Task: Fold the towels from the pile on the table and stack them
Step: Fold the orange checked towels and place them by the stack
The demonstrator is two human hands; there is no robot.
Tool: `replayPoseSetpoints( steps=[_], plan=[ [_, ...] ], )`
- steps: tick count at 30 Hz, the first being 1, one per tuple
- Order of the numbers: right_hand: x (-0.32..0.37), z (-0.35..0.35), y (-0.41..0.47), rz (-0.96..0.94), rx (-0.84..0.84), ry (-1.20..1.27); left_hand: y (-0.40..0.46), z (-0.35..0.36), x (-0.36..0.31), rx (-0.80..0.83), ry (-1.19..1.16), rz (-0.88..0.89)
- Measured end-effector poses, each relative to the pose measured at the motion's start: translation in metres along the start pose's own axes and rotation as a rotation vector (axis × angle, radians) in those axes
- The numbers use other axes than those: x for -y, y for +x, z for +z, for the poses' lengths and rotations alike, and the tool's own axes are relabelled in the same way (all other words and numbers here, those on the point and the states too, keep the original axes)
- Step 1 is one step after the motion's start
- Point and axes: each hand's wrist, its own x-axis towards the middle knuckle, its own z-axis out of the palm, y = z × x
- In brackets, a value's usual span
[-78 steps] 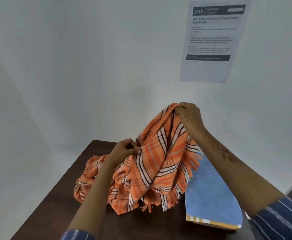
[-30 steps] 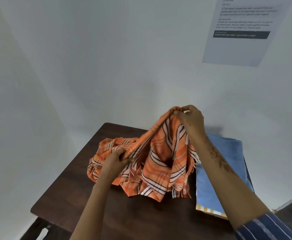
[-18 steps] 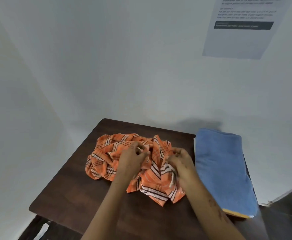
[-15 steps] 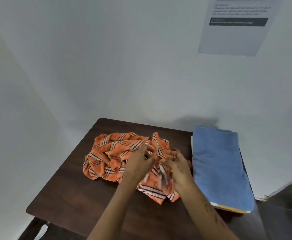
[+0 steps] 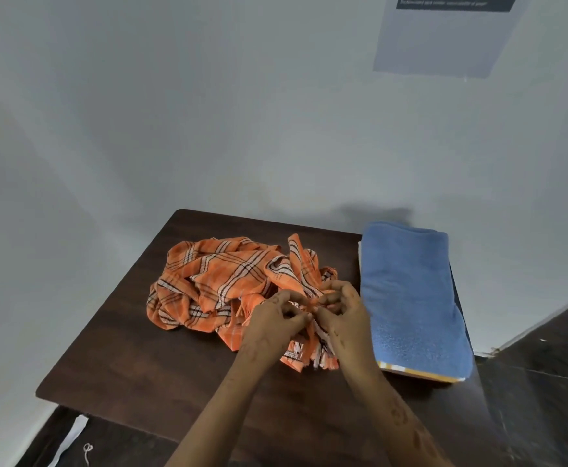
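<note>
An orange plaid towel (image 5: 222, 281) with fringed ends lies crumpled in the middle of the dark wooden table (image 5: 134, 365). My left hand (image 5: 272, 325) and my right hand (image 5: 343, 315) meet at the towel's near right part, and both pinch its fringed edge between fingers and thumb. To the right lies a folded blue towel (image 5: 414, 298) on top of a stack; a yellow-striped edge (image 5: 421, 374) of a towel under it shows at the near end.
A white wall rises right behind the table, with a printed paper sheet (image 5: 444, 32) stuck on it at the upper right. Dark floor (image 5: 545, 382) shows to the right of the table and below its near left corner.
The towel, held up in the air by my right hand, has come down onto the table. Both hands have come together low at its fringed edge.
</note>
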Motion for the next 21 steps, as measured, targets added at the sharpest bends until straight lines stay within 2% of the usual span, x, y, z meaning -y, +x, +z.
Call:
replayPoseSetpoints(
  steps=[3,6,9,12,16,21],
  plan=[
    [-0.005,0.002,-0.009,-0.096,0.014,-0.046,0.000,0.001,0.002,0.003,-0.023,0.012],
    [-0.007,0.002,-0.012,-0.107,0.059,-0.034,0.000,0.000,0.006,-0.001,-0.057,-0.004],
    [-0.007,-0.001,-0.011,-0.076,0.134,0.021,0.001,-0.002,0.007,0.034,-0.186,-0.045],
    [-0.004,-0.005,-0.008,-0.066,0.240,-0.026,0.002,-0.004,0.007,0.042,-0.273,-0.057],
    [0.006,-0.013,0.002,-0.148,0.312,-0.094,0.010,-0.007,0.007,0.043,-0.425,-0.096],
    [0.046,-0.033,0.041,-0.251,0.412,-0.156,0.025,-0.014,-0.026,0.048,-0.521,-0.005]
  ],
)
